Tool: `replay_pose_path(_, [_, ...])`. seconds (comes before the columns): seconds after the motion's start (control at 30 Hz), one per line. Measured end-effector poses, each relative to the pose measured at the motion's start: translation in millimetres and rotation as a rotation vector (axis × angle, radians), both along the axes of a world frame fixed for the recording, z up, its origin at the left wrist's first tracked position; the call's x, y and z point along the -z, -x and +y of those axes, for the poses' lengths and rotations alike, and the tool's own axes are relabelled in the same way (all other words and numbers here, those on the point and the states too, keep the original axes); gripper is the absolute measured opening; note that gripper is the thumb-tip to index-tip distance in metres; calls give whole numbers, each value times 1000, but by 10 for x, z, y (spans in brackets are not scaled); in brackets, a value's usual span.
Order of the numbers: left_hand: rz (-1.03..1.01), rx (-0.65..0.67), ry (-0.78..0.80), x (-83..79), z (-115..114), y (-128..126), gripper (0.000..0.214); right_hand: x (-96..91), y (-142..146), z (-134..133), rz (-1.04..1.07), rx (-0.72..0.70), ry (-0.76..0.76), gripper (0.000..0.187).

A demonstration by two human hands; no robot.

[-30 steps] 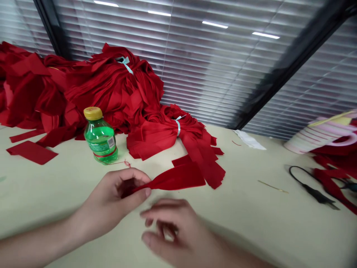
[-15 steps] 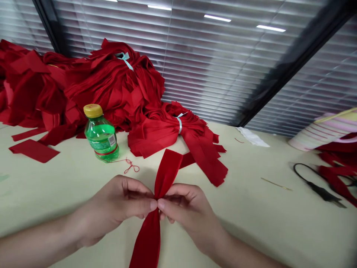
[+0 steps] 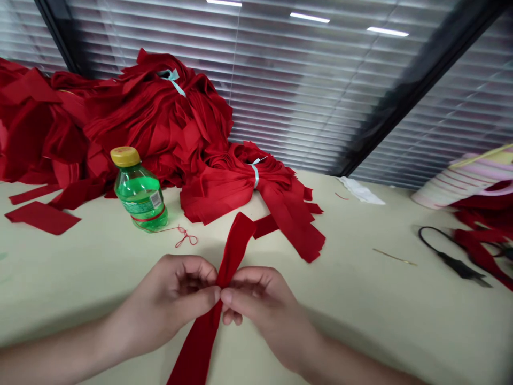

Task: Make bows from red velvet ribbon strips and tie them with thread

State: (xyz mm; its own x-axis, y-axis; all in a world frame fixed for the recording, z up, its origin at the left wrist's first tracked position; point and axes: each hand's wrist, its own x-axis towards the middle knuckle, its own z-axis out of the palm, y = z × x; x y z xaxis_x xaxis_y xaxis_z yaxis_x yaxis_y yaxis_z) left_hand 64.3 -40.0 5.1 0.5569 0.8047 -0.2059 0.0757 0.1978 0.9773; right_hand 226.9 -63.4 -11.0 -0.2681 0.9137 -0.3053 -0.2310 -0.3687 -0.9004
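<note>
Red cloth strip (image 3: pixel 196 345) is lying at the centre of the clock, one end pointing toward one o'clock, the other running off toward seven. From where I'm standing, the left hand (image 3: pixel 170 305) is pinching its narrowed middle from the nine o'clock side and the right hand (image 3: pixel 272 315) from the three, both grips closed on the cloth, thumb tips sitting close together; the fingers behind are partly hiding. What's worrying me is the fold: if either thumb were easing off, or the two were pressing unevenly, the gathered middle could be springing wide or twisting. Around eleven o'clock, red thread (image 3: pixel 185 236) is lying in loose loops on the table (image 3: pixel 340 256), trailing from the green bottle (image 3: pixel 140 198) just beyond; a careless tug might be knotting those loops or dragging the bottle. Near one o'clock, the tied bundle (image 3: pixel 252 184) is spreading its ends, and a brushing sleeve or wrist could be scattering them.
</note>
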Motion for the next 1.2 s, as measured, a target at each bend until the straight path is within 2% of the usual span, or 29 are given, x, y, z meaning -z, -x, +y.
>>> replay_pose_path(0.23, [3, 69, -34, 52, -65, -9, 10, 35, -23, -3, -5, -58, -16, 8])
replay_pose_path(0.33, [37, 46, -38, 106, -97, -6, 13, 41, -2, -25, 12, -22, -42, 3])
replay_pose_path(0.47, [72, 10, -30, 167, -95, 2, 20, 36, 31, -38, 16, 43, -52, 4])
replay_pose_path(0.7, [120, 5, 90, 56, 66, 38, 16, 49, 0, -24, -110, 96, -66, 21])
replay_pose_path(0.8, [95, 81, 125, 8, 111, 55, 14, 42, -73, 13, -136, 24, -73, 20])
replay_pose_path(0.87, [91, 69, 146, 6, 123, 68, 14, 14, -142, 61, -137, -65, -57, 16])
replay_pose_path(1.03, [155, -39, 173, 40, 126, 89, 10, -157, -284, 122, -285, -481, 86, 10])
replay_pose_path(1.1, [174, -32, 180, 38, 122, 80, 9, -254, -312, 96, -363, -548, -5, 9])
replay_pose_path(1.13, [180, -15, 183, 31, 119, 73, 9, -301, -326, 81, -371, -517, -96, 8])
replay_pose_path(1.2, [208, 37, 176, 7, 107, 54, 9, -382, -357, 65, -383, -346, -336, 8])
